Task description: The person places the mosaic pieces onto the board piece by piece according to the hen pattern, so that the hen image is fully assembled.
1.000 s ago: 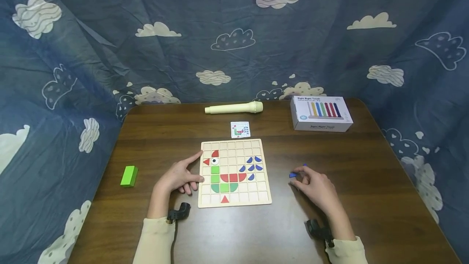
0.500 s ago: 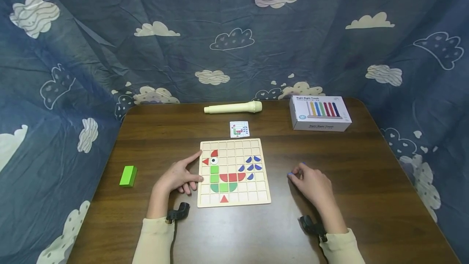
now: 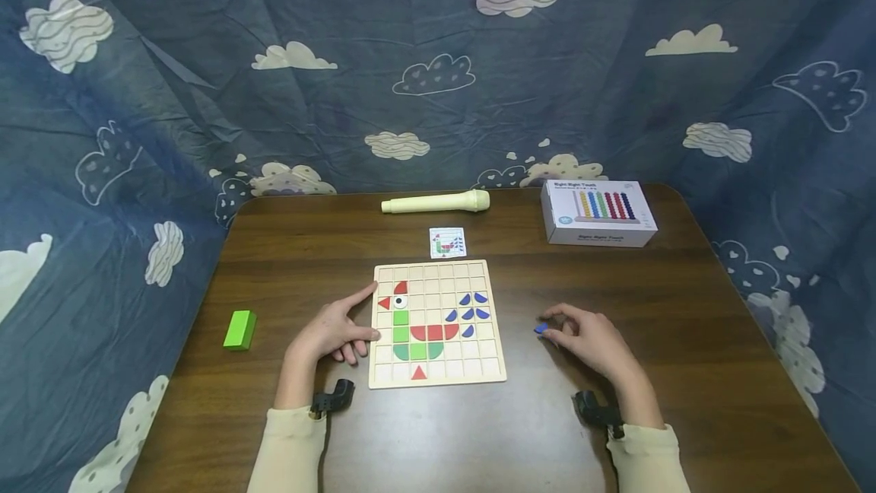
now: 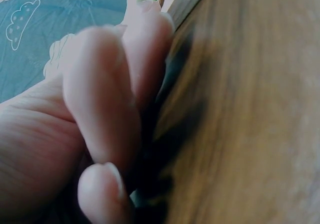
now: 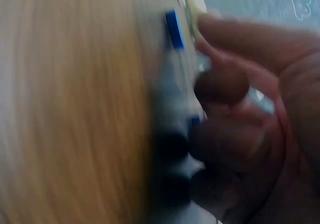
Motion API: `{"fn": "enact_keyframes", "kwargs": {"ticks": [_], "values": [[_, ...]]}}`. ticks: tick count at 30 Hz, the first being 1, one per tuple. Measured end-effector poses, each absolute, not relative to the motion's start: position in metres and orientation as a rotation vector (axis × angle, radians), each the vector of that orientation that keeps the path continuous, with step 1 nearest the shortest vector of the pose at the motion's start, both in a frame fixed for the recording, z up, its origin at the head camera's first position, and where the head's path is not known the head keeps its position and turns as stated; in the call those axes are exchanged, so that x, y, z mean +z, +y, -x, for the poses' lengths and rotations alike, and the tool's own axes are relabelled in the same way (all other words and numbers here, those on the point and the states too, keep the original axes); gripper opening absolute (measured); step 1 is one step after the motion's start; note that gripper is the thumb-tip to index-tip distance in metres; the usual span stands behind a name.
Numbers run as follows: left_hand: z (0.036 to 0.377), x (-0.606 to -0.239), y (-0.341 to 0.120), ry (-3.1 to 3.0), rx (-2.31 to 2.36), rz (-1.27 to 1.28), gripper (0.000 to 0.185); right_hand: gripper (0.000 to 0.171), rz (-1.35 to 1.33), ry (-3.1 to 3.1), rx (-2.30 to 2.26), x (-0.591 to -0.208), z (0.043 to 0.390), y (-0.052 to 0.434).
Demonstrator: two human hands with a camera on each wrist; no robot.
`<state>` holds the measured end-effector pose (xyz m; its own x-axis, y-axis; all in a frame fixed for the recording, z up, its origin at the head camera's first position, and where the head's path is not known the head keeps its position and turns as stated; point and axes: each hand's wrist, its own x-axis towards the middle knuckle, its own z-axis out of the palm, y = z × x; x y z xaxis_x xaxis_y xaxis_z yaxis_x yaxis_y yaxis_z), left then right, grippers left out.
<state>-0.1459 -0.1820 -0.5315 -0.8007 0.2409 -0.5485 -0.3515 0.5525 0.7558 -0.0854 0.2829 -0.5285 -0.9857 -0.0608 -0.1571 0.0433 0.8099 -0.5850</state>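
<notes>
My left hand (image 3: 327, 332) braces the left edge of a pale wooden grid board (image 3: 472, 365) with thumb and index finger; its other fingers curl on the table. The board bears a bird made of red squares and curved pieces, green squares (image 3: 401, 334), an eye tile (image 3: 400, 301) and several blue pieces (image 3: 468, 314). To the right of the board, my right hand (image 3: 594, 342) hovers low with loosely curled fingers. A blue piece (image 5: 175, 29) lies by its fingertips, with a gap showing in the right wrist view. Another blue bit (image 5: 195, 120) is mostly hidden behind the fingers.
A small pattern card (image 3: 448, 243) lies behind the board, and a cream microphone-shaped stick (image 3: 435, 201) farther back. A white box (image 3: 601, 213) stands at the back right. A bright green block (image 3: 239, 330) sits left of the left hand. A cloud-print curtain (image 3: 438, 120) hangs behind the table.
My right hand has shifted slightly, and its fingertips have spread a little beside the blue piece. The second blue piece has gone out of sight in the head view. The left hand stays put.
</notes>
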Motion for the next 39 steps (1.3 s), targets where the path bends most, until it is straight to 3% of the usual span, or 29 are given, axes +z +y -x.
{"fn": "enact_keyframes", "kwargs": {"ticks": [2, 9, 15, 22, 39], "values": [[0.145, -0.531, -0.182, 2.174, 1.243, 0.088, 0.096, 0.026, 0.082, 2.798, -0.913, -0.529, 0.085, 0.287], [0.145, -0.530, -0.183, 2.171, 1.252, 0.073, 0.095, 0.012, 0.119, 2.868, -0.817, -0.529, 0.087, 0.280], [0.145, -0.530, -0.184, 2.178, 1.245, 0.075, 0.096, 0.011, 0.202, 2.847, -1.037, -0.529, 0.087, 0.243], [0.146, -0.532, -0.183, 2.173, 1.243, 0.063, 0.096, 0.012, 0.105, 2.817, -1.098, -0.534, 0.088, 0.196], [0.144, -0.530, -0.183, 2.185, 1.243, 0.061, 0.096, 0.013, 0.067, 2.921, -0.914, -0.531, 0.093, 0.178]]}}
